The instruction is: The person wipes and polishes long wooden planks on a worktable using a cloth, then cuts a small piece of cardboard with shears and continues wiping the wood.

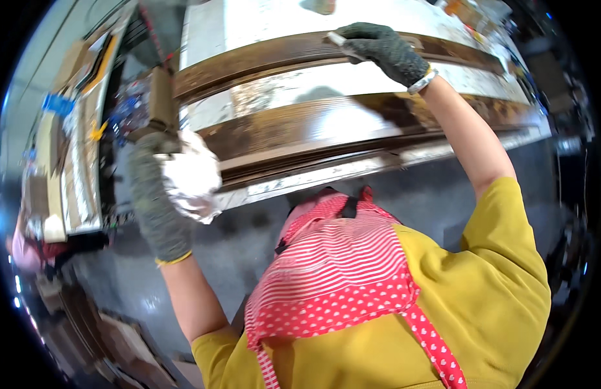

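Note:
My left hand point(156, 194), in a dark grey-green work glove, is at the left end of the near wooden plank point(300, 129). It grips a crumpled white cloth point(191, 175) that hangs off the table's front edge; motion blurs its fingers. My right hand point(388, 53), gloved alike, is closed over the far wooden plank point(261, 59). Between its fingers is a small pale stick-like piece point(340, 40), its kind unclear. Both planks are dark brown and glossy, lying side by side across the white, stained worktable point(287, 87).
To the left, a second table point(86, 188) bears cardboard, wood strips and a blue item point(58, 104). A brown block-like piece point(161, 100) stands by the planks' left ends. Plastic-wrapped items point(466, 11) lie at the far right. Another person point(31, 249) is at the left edge.

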`<action>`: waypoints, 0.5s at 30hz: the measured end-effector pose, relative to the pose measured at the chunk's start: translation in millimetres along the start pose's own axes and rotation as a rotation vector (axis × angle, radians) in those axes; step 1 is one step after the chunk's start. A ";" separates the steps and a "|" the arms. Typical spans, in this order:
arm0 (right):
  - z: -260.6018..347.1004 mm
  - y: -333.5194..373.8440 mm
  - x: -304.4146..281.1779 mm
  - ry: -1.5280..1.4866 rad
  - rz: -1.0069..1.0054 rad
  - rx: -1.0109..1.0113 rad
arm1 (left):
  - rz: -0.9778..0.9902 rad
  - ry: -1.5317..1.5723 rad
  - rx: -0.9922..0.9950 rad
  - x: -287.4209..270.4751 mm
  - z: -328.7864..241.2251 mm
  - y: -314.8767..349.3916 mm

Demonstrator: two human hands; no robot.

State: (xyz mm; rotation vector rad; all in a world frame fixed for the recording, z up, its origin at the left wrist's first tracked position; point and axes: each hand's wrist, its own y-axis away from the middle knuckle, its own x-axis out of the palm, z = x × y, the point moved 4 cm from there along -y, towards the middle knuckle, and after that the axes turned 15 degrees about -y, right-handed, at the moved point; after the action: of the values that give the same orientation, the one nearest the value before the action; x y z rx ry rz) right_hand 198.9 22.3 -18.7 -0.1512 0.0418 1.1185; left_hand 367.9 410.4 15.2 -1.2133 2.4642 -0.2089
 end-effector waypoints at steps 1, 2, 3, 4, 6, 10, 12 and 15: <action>0.8 21.7 -25.8 -0.177 -0.039 0.045 | 0.033 0.164 -0.021 -4.7 19.7 -6.3; -3.2 42.1 -60.6 -0.239 -0.105 0.056 | 0.025 0.488 -0.210 11.3 18.9 -9.4; -10.9 63.8 -96.1 -0.303 -0.174 0.061 | 0.026 0.802 -0.413 31.5 12.4 -12.7; -10.5 84.8 -121.5 -0.244 -0.207 0.037 | 0.066 0.750 -0.320 56.4 -9.0 -14.9; -16.8 122.6 -168.6 -0.426 -0.318 0.018 | 0.049 0.606 -0.286 100.5 -20.1 -19.3; -27.5 177.0 -224.6 -0.562 -0.538 -0.079 | 0.199 0.215 -0.021 204.4 -70.3 -24.0; -33.6 179.9 -237.9 -0.355 -0.568 -0.122 | 0.327 0.100 0.186 257.1 -88.7 -21.3; -43.1 172.2 -251.8 -0.178 -0.475 -0.219 | 0.462 -0.004 0.497 341.1 -101.1 -3.0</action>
State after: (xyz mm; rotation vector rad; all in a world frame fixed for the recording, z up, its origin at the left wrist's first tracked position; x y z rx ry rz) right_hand -64.1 -134.9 -51.1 -0.2420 -0.2649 0.6553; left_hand 141.1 136.3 15.4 -0.4293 2.4019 -0.6352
